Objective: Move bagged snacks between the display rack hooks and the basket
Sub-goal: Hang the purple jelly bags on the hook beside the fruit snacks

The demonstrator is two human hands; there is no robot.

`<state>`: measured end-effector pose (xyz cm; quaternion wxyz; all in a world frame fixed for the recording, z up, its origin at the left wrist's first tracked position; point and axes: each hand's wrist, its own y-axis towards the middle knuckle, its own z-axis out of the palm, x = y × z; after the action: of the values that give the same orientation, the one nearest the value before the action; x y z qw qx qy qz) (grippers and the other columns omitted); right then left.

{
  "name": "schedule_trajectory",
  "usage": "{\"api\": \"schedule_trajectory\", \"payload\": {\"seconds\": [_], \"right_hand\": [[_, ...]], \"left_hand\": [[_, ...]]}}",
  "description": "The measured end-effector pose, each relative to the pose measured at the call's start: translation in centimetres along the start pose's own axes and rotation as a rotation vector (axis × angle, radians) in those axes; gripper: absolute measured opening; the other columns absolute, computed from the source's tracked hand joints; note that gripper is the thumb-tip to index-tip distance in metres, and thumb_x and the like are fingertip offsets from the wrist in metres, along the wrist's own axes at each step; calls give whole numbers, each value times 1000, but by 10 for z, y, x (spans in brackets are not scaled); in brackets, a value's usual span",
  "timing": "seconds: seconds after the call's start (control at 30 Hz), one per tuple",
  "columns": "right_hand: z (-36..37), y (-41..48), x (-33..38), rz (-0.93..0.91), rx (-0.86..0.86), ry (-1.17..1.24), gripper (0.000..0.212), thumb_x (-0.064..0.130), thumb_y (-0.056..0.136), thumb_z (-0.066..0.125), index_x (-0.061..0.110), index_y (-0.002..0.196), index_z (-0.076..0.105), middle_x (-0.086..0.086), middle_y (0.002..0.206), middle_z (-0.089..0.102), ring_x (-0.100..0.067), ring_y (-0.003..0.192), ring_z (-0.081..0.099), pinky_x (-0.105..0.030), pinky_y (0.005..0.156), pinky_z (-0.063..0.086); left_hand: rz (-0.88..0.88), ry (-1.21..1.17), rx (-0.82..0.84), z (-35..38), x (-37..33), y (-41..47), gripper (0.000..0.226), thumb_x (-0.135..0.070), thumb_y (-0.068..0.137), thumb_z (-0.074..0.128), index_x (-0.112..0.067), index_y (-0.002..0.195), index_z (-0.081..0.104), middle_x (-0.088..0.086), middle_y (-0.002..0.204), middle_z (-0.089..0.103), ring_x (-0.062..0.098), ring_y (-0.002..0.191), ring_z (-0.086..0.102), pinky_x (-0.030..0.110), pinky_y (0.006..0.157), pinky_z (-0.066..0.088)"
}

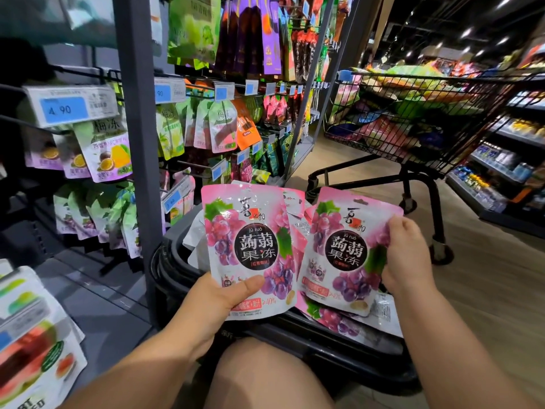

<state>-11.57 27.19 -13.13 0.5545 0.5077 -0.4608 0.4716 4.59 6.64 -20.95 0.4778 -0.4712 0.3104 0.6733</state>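
Where the display rack (138,143) stands: hooks (76,69) largely filled with other snacks (109,154)
Left hand (218,299): one grape jelly bag (250,249) pinched, thumb on front
Basket (165,267): more grape bags (339,320) left inside; task judged unfinished
Right hand (408,255): second bag (342,252) gripped by its edge above the basket

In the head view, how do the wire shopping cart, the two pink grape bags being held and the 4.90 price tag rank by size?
1. wire shopping cart, largest.
2. left-hand grape bag and right-hand grape bag: they look alike, so unranked.
3. 4.90 price tag, smallest.
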Motion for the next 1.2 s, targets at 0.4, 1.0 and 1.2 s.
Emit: {"api": "schedule_trajectory", "payload": {"seconds": [0.4,1.0,1.2], "right_hand": [[-15,-23,-42,80,492,-278,80,-6,78,76,27,137,33,-8,92,76,-35,87,73,-39,74,59],[111,-64,25,-108,777,329,31,-1,70,68,3,99,57,-10,75,68,-18,63,60,-22,53,46],[178,-107,51,-75,1004,393,47,23,70,82,34,111,61,8,90,73,-6,63,62,-16,59,47]], "left_hand": [[35,11,-62,-6,-5,4,37,-10,67,74,-12,104,72,9,98,76,23,89,74,25,70,59],[269,376,-338,-49,-113,-49,54,-46,51,89,-23,99,77,8,95,77,38,93,71,50,86,57],[360,450,-555,-79,-159,-95,28,-37,66,88,-19,70,66,-10,56,59,6,49,49,18,54,42]]}}
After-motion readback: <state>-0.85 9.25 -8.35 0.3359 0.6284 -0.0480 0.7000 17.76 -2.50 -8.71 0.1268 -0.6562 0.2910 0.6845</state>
